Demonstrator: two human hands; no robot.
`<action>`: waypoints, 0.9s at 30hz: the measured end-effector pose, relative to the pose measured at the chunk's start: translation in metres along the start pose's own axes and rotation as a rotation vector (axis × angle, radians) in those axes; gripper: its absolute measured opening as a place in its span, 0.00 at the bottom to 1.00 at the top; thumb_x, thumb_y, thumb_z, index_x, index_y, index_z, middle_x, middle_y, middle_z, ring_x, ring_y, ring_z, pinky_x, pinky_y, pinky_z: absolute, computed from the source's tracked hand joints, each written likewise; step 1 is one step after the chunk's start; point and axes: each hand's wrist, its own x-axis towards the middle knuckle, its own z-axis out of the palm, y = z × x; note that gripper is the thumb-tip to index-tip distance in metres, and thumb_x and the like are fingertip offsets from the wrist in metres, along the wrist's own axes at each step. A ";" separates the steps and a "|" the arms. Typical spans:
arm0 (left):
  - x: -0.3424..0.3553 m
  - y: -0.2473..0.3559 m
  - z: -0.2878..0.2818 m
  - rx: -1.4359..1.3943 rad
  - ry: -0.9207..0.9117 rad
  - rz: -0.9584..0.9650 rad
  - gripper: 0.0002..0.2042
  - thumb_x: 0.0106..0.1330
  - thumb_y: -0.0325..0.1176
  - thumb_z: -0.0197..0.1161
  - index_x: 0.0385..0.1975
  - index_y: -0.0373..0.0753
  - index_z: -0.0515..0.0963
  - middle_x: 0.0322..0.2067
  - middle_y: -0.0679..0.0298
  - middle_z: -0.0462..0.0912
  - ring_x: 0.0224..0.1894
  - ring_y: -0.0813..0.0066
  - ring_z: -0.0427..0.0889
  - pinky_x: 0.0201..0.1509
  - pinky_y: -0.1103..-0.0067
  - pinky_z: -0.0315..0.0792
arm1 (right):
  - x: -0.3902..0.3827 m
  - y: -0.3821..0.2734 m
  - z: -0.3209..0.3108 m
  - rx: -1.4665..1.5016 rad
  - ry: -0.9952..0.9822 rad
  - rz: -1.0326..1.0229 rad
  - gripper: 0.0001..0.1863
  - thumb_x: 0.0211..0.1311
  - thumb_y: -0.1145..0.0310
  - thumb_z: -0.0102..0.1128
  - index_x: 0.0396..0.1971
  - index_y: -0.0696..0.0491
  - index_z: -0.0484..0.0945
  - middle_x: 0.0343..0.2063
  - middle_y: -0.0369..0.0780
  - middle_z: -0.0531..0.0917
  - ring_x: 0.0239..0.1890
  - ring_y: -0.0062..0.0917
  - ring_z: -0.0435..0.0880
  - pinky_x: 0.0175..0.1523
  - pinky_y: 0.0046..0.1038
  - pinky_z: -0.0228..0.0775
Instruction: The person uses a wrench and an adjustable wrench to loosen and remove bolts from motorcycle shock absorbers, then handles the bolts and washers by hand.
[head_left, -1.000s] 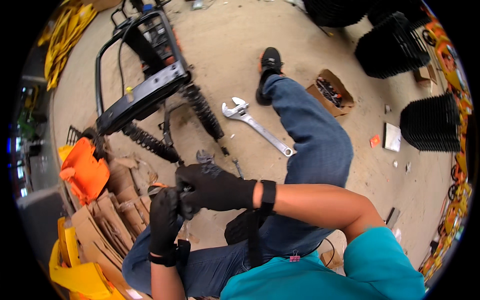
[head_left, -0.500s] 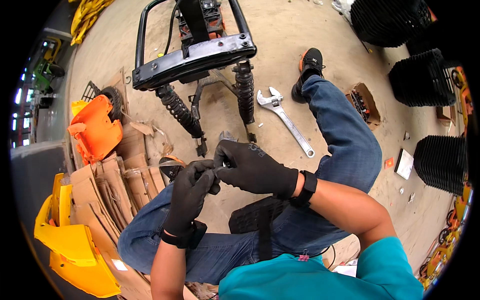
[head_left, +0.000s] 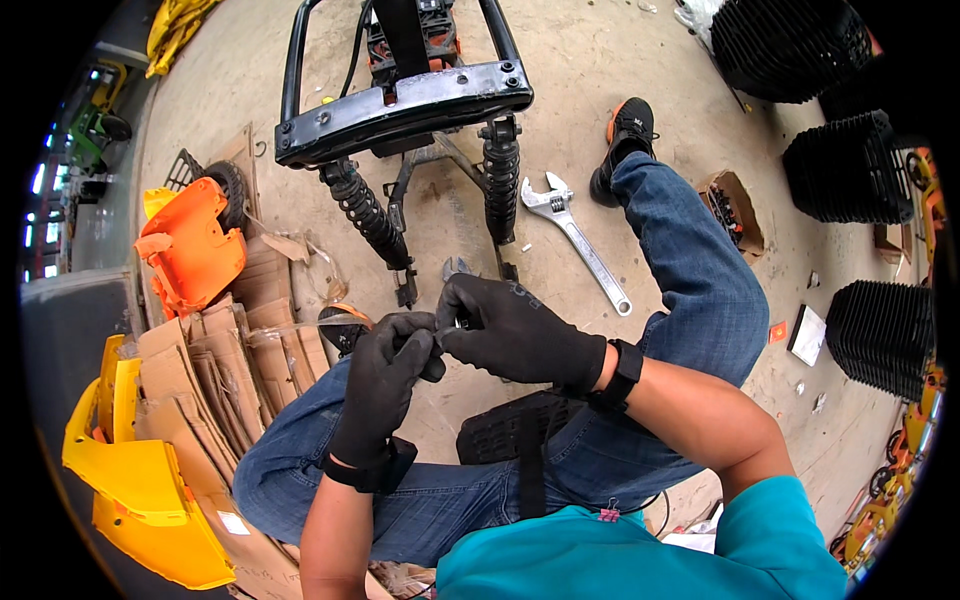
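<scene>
My left hand (head_left: 385,385) and my right hand (head_left: 505,335), both in black gloves, meet over my lap with fingers pinched around something small, too hidden to name. Just beyond them, a wrench head (head_left: 455,268) shows on the floor, partly covered. A large silver adjustable wrench (head_left: 580,255) lies diagonally to the right, beside my leg. In front stands a black metal vehicle frame (head_left: 405,105) with a left coil shock (head_left: 365,215) and a right coil shock (head_left: 500,180), their lower ends near the floor.
Orange plastic panels (head_left: 195,250), yellow panels (head_left: 135,500) and stacked cardboard (head_left: 225,380) lie left. An open parts box (head_left: 735,210), stacks of black ribbed parts (head_left: 845,165) and a flat white item (head_left: 807,335) sit right. My right shoe (head_left: 630,130) rests beyond the wrench.
Since a second ago the view has swung, so the frame and wrench appear further right. My hands stay together, still pinched, with the fingers shifted slightly.
</scene>
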 end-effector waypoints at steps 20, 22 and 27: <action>0.026 -0.019 0.032 0.116 -0.004 -0.104 0.09 0.70 0.32 0.60 0.41 0.32 0.79 0.21 0.70 0.72 0.21 0.84 0.70 0.25 0.84 0.66 | -0.182 0.021 -0.374 0.045 0.919 0.020 0.11 0.65 0.65 0.60 0.43 0.55 0.80 0.35 0.39 0.85 0.38 0.26 0.85 0.44 0.27 0.79; 0.034 -0.024 0.037 0.143 -0.007 -0.156 0.09 0.70 0.32 0.60 0.42 0.31 0.79 0.21 0.70 0.72 0.20 0.84 0.70 0.25 0.84 0.66 | -0.180 0.096 -0.409 -0.548 0.770 0.127 0.08 0.62 0.64 0.59 0.34 0.51 0.83 0.32 0.41 0.86 0.35 0.33 0.85 0.40 0.32 0.78; 0.059 -0.034 0.048 0.182 0.106 -0.205 0.09 0.70 0.28 0.58 0.45 0.32 0.77 0.24 0.69 0.74 0.21 0.84 0.71 0.26 0.85 0.70 | -0.151 0.261 -0.441 -1.511 0.533 0.370 0.11 0.61 0.65 0.54 0.27 0.49 0.85 0.31 0.44 0.86 0.36 0.39 0.86 0.40 0.38 0.78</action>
